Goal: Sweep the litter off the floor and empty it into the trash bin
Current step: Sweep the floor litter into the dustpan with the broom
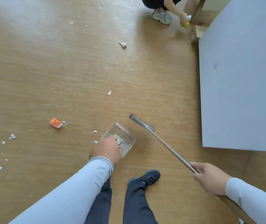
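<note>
Litter-strewn wooden floor, grey table

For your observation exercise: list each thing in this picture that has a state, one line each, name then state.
Left hand: gripping dustpan.
Right hand: gripping broom.
Dustpan: some litter inside.
Broom: head beside dustpan.
Orange wrapper: lying unswept.
Paper scraps: scattered, unswept.

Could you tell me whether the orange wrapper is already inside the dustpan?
No, the orange wrapper lies on the bare floor, left of the clear dustpan held by the left hand.
</note>
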Motion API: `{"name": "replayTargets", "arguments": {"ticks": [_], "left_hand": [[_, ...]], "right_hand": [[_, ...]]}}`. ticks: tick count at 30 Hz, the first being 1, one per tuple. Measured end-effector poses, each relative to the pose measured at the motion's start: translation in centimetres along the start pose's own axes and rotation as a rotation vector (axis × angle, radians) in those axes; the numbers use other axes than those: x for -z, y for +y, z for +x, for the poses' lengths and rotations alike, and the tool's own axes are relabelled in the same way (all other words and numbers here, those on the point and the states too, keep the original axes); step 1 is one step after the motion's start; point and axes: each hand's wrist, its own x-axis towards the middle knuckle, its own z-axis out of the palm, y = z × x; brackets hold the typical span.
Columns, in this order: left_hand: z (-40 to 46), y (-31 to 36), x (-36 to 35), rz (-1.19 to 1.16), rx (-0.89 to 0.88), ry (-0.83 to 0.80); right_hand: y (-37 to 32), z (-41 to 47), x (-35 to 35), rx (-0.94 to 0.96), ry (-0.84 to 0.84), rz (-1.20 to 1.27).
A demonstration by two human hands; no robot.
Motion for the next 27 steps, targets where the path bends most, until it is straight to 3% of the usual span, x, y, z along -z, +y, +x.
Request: {"name": "replayTargets", "arguments": {"ticks": [5,9,16,22,27], "left_hand": [[0.0,-0.2,-0.1,-0.010,-0.007,0.007],[0.2,-0.6,0.0,0.013,-0.013,0.023],[-0.9,-1.8,0.6,0.011,-0.053,-0.008],[-3.9,-4.1,3.1,0.165,-0.184,-0.016],[-6.7,-5.5,5.2,0.189,-0.243,-0.016]], "right_hand": [[-4.3,6.7,-5.3,-0.035,0.085,-0.053],[-6.8,5.6,-10.4,0.000,-0.103,-0.060],[0.8,-6.4,-12.0,-0.006,-0.153,0.332],[5.6,-13.4,-16.7,-0.103,-0.019,0.579],[8.0,-13.9,-17.9,-0.188,0.059,0.667]]}}
